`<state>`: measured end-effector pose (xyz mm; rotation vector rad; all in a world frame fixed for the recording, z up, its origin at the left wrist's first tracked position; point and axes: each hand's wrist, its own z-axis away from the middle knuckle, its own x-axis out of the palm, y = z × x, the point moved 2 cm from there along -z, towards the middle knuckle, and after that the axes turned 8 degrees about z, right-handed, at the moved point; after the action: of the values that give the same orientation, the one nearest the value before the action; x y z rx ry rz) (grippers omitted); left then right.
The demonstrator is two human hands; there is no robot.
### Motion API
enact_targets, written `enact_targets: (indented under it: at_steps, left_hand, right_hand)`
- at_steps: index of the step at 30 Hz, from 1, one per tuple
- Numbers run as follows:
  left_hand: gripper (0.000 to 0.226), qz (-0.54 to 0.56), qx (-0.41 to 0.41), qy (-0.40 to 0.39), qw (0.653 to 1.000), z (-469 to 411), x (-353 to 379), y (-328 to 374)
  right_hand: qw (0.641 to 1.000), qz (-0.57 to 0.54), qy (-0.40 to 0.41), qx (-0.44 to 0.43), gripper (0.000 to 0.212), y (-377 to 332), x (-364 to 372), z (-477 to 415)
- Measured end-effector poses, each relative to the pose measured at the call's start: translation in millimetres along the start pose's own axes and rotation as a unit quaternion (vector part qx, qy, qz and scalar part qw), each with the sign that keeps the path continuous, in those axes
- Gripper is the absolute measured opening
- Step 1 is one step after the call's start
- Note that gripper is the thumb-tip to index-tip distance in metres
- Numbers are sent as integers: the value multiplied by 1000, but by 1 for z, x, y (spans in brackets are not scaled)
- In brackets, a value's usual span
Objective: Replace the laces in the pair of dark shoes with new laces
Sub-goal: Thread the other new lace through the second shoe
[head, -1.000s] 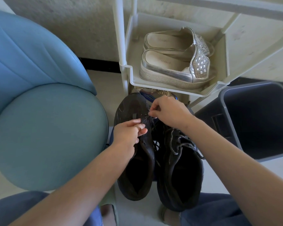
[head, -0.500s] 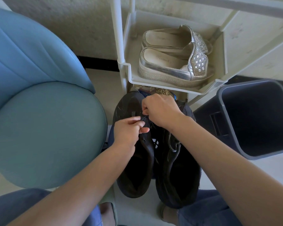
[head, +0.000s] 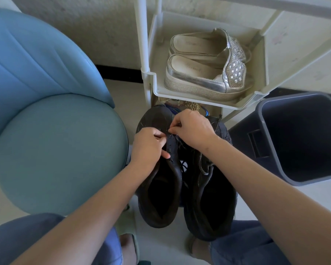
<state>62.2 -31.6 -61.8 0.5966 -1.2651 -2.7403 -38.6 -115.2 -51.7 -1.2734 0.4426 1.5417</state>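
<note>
The dark shoes [head: 212,203] stand just below the shoe rack [head: 180,93]. My left grip [head: 149,146] clamps the left shoe's eyelet flap; my right grip [head: 193,129] pinches the lace [head: 174,134] there. It looks thin, limp, frayed: I'd take it close to the eyelet.

pale floor [head: 120,88], rough cream wall [head: 96,25] with dark baseboard [head: 120,72]; blue chair [head: 52,115] at left, cream rack [head: 208,100] ahead, grey bin [head: 302,138] at right.

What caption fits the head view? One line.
Left hand holds a dark shoe while right hand pinches its lace, near silver shoes.
</note>
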Motion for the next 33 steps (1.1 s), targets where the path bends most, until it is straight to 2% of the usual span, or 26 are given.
enact_targets:
  at_steps: [2, 4, 9, 11, 12, 15, 17, 23, 28, 33]
  left_hand:
    - [13, -105, 65, 18, 992, 1, 1, 1]
    - [15, -144, 108, 47, 983, 3, 2, 3]
    - [14, -211, 138, 84, 964, 7, 6, 6]
    - [12, -216, 140, 98, 961, 8, 6, 7]
    - [10, -221, 143, 106, 959, 8, 5, 7]
    - [13, -211, 133, 111, 962, 3, 2, 5]
    - [16, -191, 123, 99, 969, 0, 1, 4]
    - [10, -161, 146, 104, 970, -1, 2, 0]
    - [5, -226, 197, 72, 951, 4, 1, -3]
    - [7, -263, 173, 66, 947, 6, -28, 9]
  right_hand:
    - [1000, 15, 0, -5, 15, -3, 1, 2]
    - [1000, 13, -4, -7, 20, -5, 0, 4]
    - [995, -65, -70, -1, 30, -2, -7, 9]
    - [994, -58, -93, -14, 27, -2, -6, 10]
    - [993, -36, -109, -25, 32, -3, -5, 12]
    - [984, -35, -159, -74, 67, -4, -1, 21]
    - [979, -57, -174, -90, 72, -2, -1, 24]
    - [984, -43, -156, -79, 66, -1, 6, 19]
    - [984, -74, -148, -63, 41, 0, 5, 18]
    - [981, -108, -146, -61, 32, 2, 6, 18]
